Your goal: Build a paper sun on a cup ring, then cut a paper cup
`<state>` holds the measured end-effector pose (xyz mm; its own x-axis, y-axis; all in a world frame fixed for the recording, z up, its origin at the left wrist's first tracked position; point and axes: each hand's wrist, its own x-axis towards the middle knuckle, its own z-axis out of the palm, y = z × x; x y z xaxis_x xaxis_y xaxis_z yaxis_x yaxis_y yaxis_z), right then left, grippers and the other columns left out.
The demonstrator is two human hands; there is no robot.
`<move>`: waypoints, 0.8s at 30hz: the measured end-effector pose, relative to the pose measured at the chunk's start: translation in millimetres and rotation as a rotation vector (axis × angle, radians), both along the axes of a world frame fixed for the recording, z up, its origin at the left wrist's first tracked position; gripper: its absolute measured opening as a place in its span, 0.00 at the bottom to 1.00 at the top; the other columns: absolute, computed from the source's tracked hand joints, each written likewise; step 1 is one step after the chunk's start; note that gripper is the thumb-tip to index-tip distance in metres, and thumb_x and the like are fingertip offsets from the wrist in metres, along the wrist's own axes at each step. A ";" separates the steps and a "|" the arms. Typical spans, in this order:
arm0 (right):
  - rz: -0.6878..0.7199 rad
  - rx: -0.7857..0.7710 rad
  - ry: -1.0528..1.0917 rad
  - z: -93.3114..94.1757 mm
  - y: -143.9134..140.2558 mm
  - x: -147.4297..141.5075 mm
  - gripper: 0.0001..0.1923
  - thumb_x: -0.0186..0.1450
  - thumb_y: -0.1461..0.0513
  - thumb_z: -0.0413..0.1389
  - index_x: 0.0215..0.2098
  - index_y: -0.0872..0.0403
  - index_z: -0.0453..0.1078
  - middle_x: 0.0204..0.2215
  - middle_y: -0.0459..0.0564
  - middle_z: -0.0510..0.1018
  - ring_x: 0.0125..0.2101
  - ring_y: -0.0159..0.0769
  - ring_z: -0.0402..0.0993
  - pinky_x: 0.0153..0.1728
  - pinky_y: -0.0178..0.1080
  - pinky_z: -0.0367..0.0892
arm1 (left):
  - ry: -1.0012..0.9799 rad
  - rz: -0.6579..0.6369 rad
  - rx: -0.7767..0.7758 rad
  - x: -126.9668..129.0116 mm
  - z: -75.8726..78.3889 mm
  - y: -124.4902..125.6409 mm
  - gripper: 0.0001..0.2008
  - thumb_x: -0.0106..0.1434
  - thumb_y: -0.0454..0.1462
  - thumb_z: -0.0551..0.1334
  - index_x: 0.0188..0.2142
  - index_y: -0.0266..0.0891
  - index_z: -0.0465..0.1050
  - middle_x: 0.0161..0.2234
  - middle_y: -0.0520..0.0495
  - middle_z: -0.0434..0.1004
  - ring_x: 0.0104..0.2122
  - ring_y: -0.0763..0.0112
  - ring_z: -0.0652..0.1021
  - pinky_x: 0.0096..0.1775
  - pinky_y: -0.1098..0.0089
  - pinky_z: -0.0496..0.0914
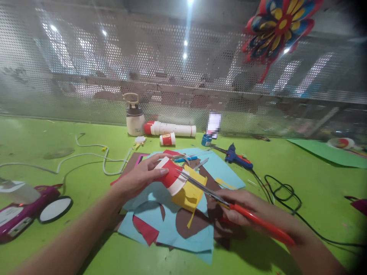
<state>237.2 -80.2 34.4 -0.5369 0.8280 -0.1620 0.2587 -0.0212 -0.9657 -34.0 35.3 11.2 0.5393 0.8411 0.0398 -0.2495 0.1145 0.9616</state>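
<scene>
Right hand (pixel 243 208) closed around red-handled scissors (pixel 229 204), left hand (pixel 140 177) gripping red-and-white paper cup (pixel 171 176).

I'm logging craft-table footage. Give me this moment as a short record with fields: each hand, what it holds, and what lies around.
left hand: left hand grips a red and white paper cup, tilted on its side
right hand: right hand holds red-handled scissors, blades at the cup's rim
under the hands: coloured paper sheets on the green table
behind: blue glue gun, stack of cups lying flat, white bottle
left edge: purple toy car
</scene>
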 end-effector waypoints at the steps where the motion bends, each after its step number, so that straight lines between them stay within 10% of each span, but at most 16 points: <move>1: -0.007 -0.009 0.002 0.6 -1.2 0.2 0.25 0.62 0.42 0.53 0.40 0.54 0.67 0.20 0.41 0.61 0.19 0.28 0.59 0.24 0.34 0.63 | 0.016 0.003 0.012 -1.1 0.2 0.5 0.22 0.55 0.34 0.68 0.50 0.42 0.74 0.48 0.38 0.79 0.42 0.57 0.81 0.42 0.64 0.74; 15: -0.002 0.260 -0.572 11.5 2.0 26.1 0.10 0.59 0.57 0.62 0.37 0.51 0.72 0.33 0.46 0.76 0.33 0.36 0.70 0.35 0.35 0.65 | 0.232 -0.094 0.229 -3.5 9.9 -1.7 0.20 0.52 0.30 0.69 0.46 0.41 0.74 0.40 0.41 0.79 0.41 0.59 0.79 0.39 0.66 0.73; 24: -0.100 0.295 -0.671 15.8 -3.5 37.2 0.13 0.58 0.54 0.63 0.40 0.49 0.74 0.40 0.47 0.78 0.41 0.43 0.72 0.40 0.37 0.66 | 0.232 0.172 0.320 -9.9 0.3 12.4 0.22 0.47 0.29 0.70 0.43 0.40 0.74 0.34 0.47 0.79 0.32 0.64 0.78 0.34 0.71 0.70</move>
